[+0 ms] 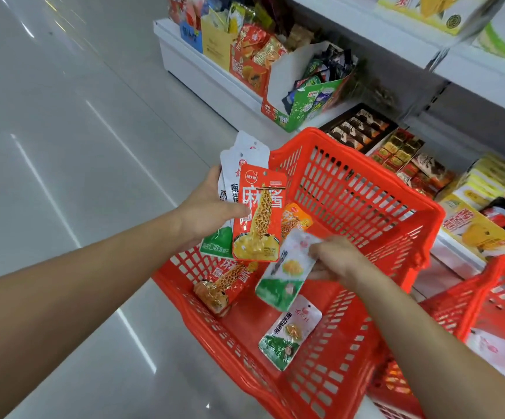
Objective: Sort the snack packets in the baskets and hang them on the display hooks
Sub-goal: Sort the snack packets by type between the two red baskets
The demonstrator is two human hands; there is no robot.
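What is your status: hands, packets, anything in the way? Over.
Left hand grips fanned stack of packets. Right hand pinches green-and-white packet over red basket. Loose packets lie in basket. No display hooks in view.

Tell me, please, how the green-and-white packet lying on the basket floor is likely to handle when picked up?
The green-and-white packet lies flat and thin, so probably light and floppy. Its glossy film may be slippery; the right hand pinches a similar packet by its edge.

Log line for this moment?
phase: sorting | left hand: holds packet stack | right hand: pinches green-white packet | red basket: packets inside
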